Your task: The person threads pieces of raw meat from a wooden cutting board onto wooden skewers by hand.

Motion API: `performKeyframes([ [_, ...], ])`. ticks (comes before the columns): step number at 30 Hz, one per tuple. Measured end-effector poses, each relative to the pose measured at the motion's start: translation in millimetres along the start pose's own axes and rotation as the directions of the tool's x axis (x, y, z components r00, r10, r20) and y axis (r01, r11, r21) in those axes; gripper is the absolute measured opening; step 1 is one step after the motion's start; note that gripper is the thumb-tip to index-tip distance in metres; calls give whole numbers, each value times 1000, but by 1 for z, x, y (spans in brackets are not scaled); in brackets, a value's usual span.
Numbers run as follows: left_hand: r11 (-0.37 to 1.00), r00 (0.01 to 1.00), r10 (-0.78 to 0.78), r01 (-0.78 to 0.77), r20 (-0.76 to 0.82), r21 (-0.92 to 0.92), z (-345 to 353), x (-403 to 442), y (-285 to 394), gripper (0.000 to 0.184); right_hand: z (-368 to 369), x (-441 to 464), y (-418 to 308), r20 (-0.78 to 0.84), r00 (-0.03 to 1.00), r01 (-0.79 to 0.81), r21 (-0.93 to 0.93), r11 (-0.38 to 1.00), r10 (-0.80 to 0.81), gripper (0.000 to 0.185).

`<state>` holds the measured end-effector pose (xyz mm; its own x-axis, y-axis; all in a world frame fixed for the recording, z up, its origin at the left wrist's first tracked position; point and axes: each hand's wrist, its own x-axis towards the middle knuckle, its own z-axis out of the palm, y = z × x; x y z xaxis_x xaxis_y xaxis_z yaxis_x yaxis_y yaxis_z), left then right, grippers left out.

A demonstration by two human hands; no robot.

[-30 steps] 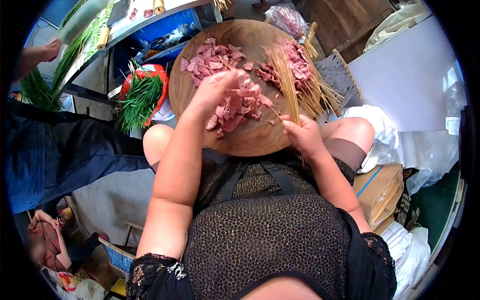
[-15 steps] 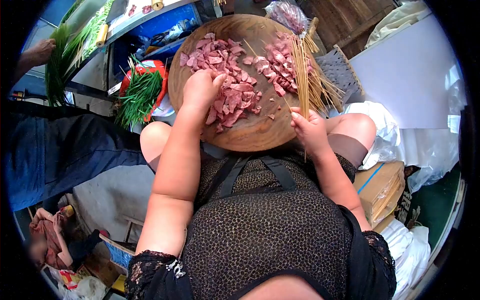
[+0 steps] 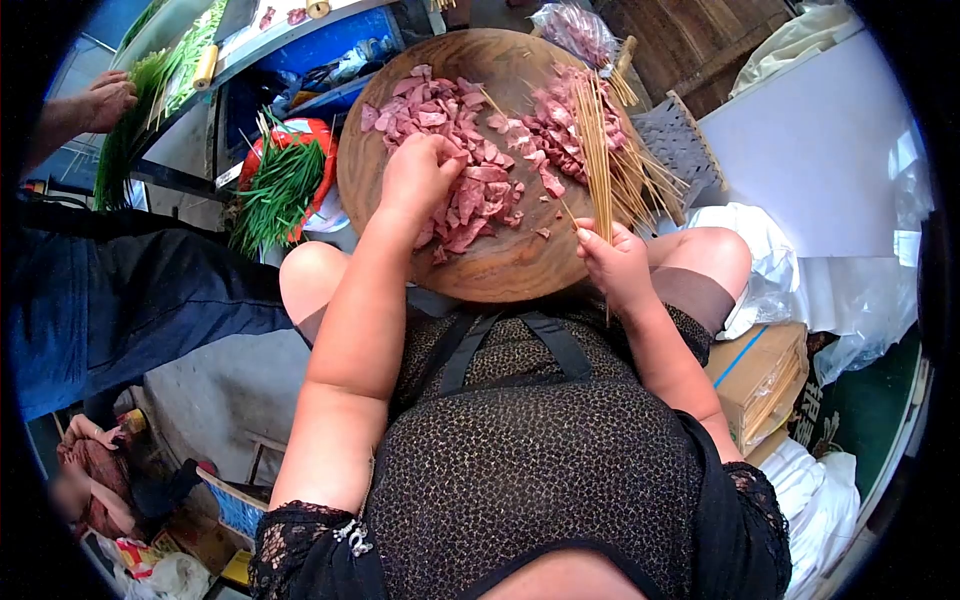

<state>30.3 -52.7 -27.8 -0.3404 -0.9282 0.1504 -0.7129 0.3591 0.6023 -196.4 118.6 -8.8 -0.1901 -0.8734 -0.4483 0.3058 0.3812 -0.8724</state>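
Left hand [image 3: 420,175] is resting over the left meat pile [image 3: 482,188], thumb and fingers nearly together (cannot tell whether a piece is between them), while the right hand [image 3: 612,262] is gripping a sheaf of skewers [image 3: 597,165] in curled fingers, thumb and forefinger pinching one stick [image 3: 567,209] angled toward meat strips [image 3: 550,180]. Both piles are lying on the round board [image 3: 480,285], the right pile [image 3: 560,120] partly behind the sheaf, and a co-worker's hand [image 3: 110,103] is holding greens [image 3: 125,150] at upper left.
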Motion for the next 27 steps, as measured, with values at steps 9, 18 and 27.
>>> performKeyframes([
  [9, 188, 918, -295, 328, 266, -926, -15, 13, -11, 17, 9, -7, 2, 77, 995, -52, -102, 993, 60, 21],
  [18, 48, 938, -268, 243, 221, -969, -10, 12, -7, 20, 6, -5, 9, 117, 991, -55, -111, 992, 68, 22],
  [27, 4, 923, -264, 291, 280, -957, -11, 13, -8, 18, 2, -1, 15, 126, 991, -21, -124, 992, 36, 21],
])
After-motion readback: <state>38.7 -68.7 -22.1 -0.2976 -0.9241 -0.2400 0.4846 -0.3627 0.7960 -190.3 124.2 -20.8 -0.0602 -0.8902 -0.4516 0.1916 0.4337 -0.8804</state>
